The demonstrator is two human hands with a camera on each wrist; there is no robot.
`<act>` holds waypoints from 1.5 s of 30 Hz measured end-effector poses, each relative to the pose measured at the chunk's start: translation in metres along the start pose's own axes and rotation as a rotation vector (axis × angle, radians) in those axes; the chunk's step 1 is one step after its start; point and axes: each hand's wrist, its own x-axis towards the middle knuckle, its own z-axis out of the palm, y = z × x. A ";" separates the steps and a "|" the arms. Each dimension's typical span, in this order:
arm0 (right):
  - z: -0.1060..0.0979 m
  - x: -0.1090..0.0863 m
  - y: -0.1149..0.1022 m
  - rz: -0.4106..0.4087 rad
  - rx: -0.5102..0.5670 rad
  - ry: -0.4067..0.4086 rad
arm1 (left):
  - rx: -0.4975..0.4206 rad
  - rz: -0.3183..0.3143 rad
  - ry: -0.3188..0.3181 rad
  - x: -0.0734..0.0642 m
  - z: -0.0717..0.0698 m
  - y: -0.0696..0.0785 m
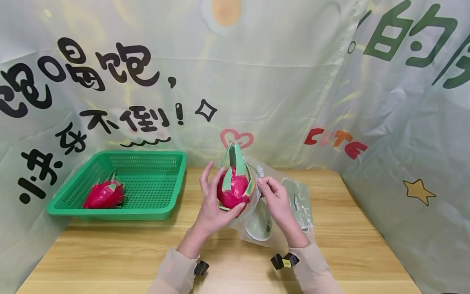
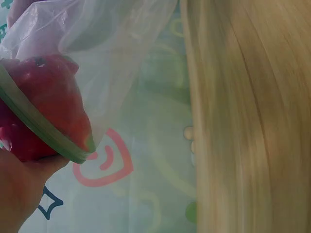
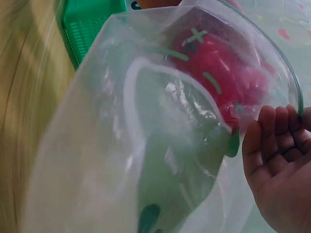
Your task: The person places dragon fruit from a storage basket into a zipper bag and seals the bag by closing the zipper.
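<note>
My left hand (image 1: 211,210) grips a pink dragon fruit (image 1: 236,192) whose long green tips point up. It is at the mouth of a translucent plastic bag (image 1: 258,222) with green print. In the left wrist view the bag's green rim strip (image 2: 39,119) crosses in front of the dragon fruit (image 2: 53,92), and the film covers part of it. My right hand (image 1: 279,202) pinches the bag's rim on the other side and holds the mouth apart. Through the film the fruit (image 3: 214,68) shows in the right wrist view, near the right fingertips (image 3: 267,114).
A green plastic basket (image 1: 147,212) stands at the left of the wooden table (image 1: 125,249), with another dragon fruit (image 1: 105,195) in it. The lower part of the bag lies on the table to the right. Printed cloth (image 1: 275,98) hangs behind the table and along both sides.
</note>
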 end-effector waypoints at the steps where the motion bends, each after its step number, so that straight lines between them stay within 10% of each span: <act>1: 0.000 0.000 0.000 -0.003 0.008 -0.004 | -0.004 -0.026 -0.005 -0.001 0.000 0.000; 9: 0.001 -0.001 0.002 -0.036 0.009 -0.032 | -0.092 -0.265 -0.067 -0.005 0.000 -0.002; 28: 0.000 -0.001 0.009 -0.206 0.177 -0.097 | -0.260 -0.384 -0.127 -0.005 -0.003 -0.011; 45: 0.003 -0.001 0.009 -0.173 0.112 -0.035 | -0.243 -0.424 -0.162 -0.006 -0.001 -0.009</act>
